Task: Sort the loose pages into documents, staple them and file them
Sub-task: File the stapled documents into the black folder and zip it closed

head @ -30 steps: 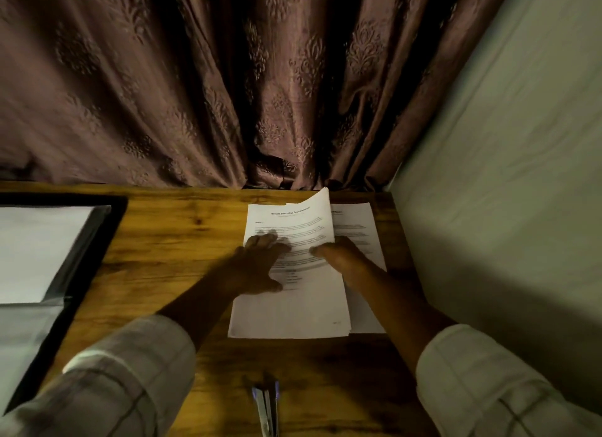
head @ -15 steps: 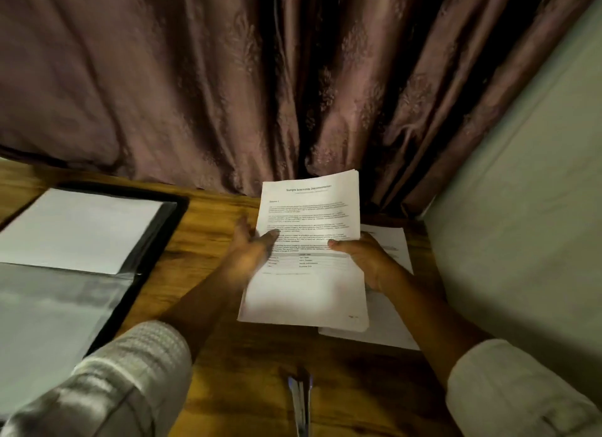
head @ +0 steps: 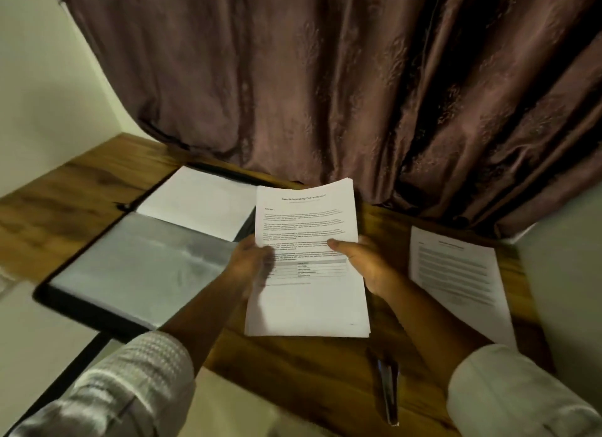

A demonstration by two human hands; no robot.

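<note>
The left sleeve (head: 130, 381) and right sleeve (head: 514, 394) are long, loose and pale, off-white cloth crossed by thin darker lines in a faint check. Each ends in a cuff at the forearm, with the left hand (head: 250, 264) and right hand (head: 366, 269) bare.

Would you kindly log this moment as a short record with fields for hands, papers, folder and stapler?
held document: several printed pages, text facing up
left hand: grips its left edge
right hand: grips its right edge
other pages: flat on table, to the right
folder: open at left, white sheet on it
stapler: on table near the person, untouched
</note>
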